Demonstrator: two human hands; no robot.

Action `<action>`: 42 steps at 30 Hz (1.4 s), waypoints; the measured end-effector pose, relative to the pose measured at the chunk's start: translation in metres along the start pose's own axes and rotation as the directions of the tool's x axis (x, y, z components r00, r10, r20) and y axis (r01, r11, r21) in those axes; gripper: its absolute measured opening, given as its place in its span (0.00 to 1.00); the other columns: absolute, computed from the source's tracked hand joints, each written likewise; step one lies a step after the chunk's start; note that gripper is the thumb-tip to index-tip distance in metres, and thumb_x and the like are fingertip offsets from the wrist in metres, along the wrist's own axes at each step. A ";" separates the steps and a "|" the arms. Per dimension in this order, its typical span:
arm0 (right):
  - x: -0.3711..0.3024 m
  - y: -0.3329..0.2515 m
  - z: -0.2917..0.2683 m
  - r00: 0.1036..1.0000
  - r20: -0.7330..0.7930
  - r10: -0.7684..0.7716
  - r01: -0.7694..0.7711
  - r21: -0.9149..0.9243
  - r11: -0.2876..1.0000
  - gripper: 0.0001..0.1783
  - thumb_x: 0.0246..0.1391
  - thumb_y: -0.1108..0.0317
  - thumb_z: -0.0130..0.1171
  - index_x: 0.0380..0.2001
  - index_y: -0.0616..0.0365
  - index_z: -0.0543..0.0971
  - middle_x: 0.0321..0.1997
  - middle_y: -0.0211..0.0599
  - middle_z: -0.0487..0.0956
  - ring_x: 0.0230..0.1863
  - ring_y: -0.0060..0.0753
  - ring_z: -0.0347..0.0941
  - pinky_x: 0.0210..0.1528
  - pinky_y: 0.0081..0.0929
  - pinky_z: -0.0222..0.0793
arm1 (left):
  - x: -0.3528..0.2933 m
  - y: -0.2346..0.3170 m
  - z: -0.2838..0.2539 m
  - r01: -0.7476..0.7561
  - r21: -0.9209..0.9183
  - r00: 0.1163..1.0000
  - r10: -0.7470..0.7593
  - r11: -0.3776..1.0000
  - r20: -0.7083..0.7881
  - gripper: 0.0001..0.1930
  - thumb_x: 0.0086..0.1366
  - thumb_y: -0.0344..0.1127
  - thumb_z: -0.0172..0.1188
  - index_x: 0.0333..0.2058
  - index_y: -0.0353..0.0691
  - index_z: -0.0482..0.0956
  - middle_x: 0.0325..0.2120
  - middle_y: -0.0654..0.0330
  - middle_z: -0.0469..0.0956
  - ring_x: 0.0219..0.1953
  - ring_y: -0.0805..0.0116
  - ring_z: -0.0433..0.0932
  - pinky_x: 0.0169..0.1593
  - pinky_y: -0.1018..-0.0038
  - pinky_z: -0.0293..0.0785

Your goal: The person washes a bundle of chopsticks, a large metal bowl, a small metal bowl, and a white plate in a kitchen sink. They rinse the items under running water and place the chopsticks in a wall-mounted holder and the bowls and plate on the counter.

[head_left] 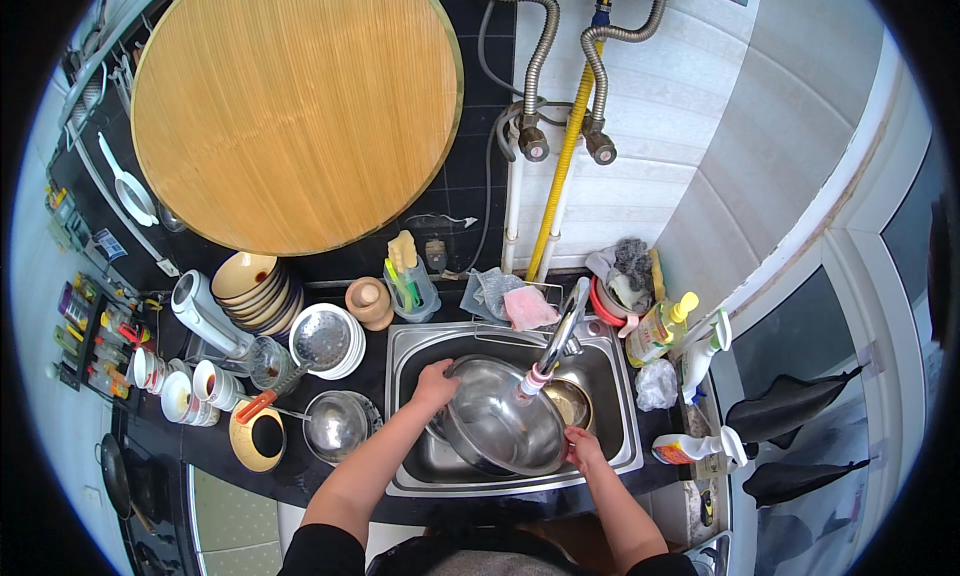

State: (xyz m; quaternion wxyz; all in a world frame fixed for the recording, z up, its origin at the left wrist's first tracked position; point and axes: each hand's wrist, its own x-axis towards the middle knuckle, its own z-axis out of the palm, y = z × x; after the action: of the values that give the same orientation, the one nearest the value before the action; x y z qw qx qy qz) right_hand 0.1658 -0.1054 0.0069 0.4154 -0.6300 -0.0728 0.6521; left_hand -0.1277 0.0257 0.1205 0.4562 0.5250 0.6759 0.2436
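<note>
A large stainless steel basin (490,416) is tilted inside the metal sink (408,466). My left hand (437,384) is closed on its upper left rim, and my right hand (581,446) grips the rim at the lower right. The curved chrome faucet (566,328) reaches over the basin, its pinkish-white nozzle (533,381) above the basin's inside. Whether water runs from it, I cannot tell. Partly behind the basin, a smaller metal bowl (572,404) sits on the sink's right side.
Left of the sink stand a metal pot (340,426), white bowls (340,348), a stack of larger bowls (250,286) and several cups (188,396). Pink cloth (530,308) lies behind the sink. Bottles, including a yellow-capped one (655,334), line the right. A round wooden board (300,106) leans at the back.
</note>
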 end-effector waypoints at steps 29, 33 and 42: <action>0.028 0.040 0.083 0.916 0.390 0.092 -0.022 -0.180 0.983 0.27 0.48 0.78 0.46 0.53 0.50 0.60 0.50 0.30 0.67 0.48 0.30 0.65 0.47 0.41 0.64 | -0.102 0.048 -0.018 -0.302 0.111 0.892 0.321 0.947 -0.317 0.08 0.42 0.26 0.55 0.18 0.34 0.62 0.11 0.51 0.63 0.14 0.59 0.64 0.21 0.70 0.62; 0.022 0.042 0.093 0.907 0.410 0.091 0.034 -0.287 0.957 0.20 0.49 0.73 0.51 0.47 0.51 0.67 0.47 0.30 0.69 0.46 0.27 0.66 0.45 0.34 0.65 | -0.132 0.055 -0.030 -0.369 0.190 0.846 0.413 0.910 -0.337 0.09 0.43 0.27 0.54 0.17 0.35 0.62 0.10 0.52 0.61 0.12 0.63 0.63 0.19 0.71 0.60; -0.005 0.041 0.086 0.908 0.303 -0.288 0.372 -0.273 0.887 0.15 0.47 0.74 0.52 0.41 0.54 0.73 0.36 0.25 0.73 0.34 0.19 0.66 0.35 0.20 0.65 | -0.178 0.029 -0.069 -0.634 0.559 0.571 0.811 0.535 -0.129 0.07 0.40 0.23 0.53 0.15 0.38 0.62 0.10 0.54 0.65 0.13 0.56 0.68 0.17 0.67 0.65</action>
State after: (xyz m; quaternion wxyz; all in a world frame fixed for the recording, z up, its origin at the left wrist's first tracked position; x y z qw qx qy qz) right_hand 0.0707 -0.0977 0.0024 0.3988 -0.5789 -0.3385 0.6255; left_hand -0.1675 -0.1205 0.2405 0.0365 0.7942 0.4998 0.3436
